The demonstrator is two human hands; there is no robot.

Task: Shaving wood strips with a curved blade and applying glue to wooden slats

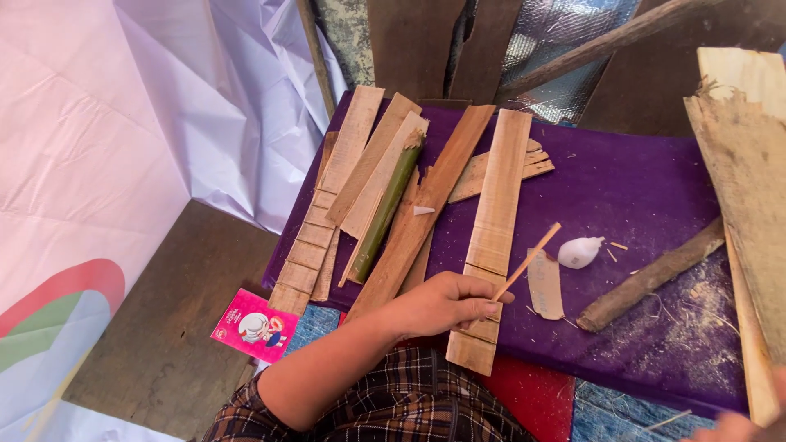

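Left hand (pixel 446 301) pinches thin stick (pixel 528 262), slanting up-right beyond its grip, apparently.

- Bright, even daylight, soft and diffuse; no hard glare anywhere.
- Strongest light on white plastic sheeting (pixel 123 106) at left, close to washed out, folds still readable.
- Purple cloth (pixel 639 188) well lit, saturated; sawdust specks crisp.
- Soft short shadows under bamboo slats (pixel 499 205) and rough stick (pixel 647 278), falling slightly down-right.
- Upper background dark and underexposed, little detail between boards.
- Faint sheen on foil-like sheet (pixel 565 33) at top.
- Left hand (pixel 446 303) sharp, no motion blur; thin stick (pixel 528 262) in it clean-edged.
- Right hand (pixel 737 426) cut by bottom-right corner, slightly soft.
- Mild wide-angle stretch towards edges, plank (pixel 745 164) at right looming large.
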